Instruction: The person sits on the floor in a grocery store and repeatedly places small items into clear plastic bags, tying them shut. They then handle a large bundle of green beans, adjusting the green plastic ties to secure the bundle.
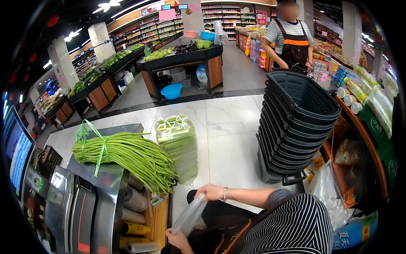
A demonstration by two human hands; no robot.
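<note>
A clear plastic bag [189,216] is stretched between my two hands, low in front of my lap. My right hand [209,193], with a bracelet at the wrist, grips its upper end. The lower end is pinched by my left hand [178,240] near the shelf beneath the counter. On the steel counter [111,182] lies a large bundle of yardlong beans [127,149], tied with green plastic ribbon [104,149]. The loose bean ends hang over the counter's edge, above my hands. Behind them a plastic-wrapped pack of green stalks [177,149] is on the floor.
Stacked black shopping baskets [295,127] stand at right, with another person [293,41] behind them. Plastic film rolls [136,228] lie under the counter, beside a machine with a sloped metal housing [58,203]. White plastic bags [328,187] hang at right. Vegetable stands [187,60] are farther back.
</note>
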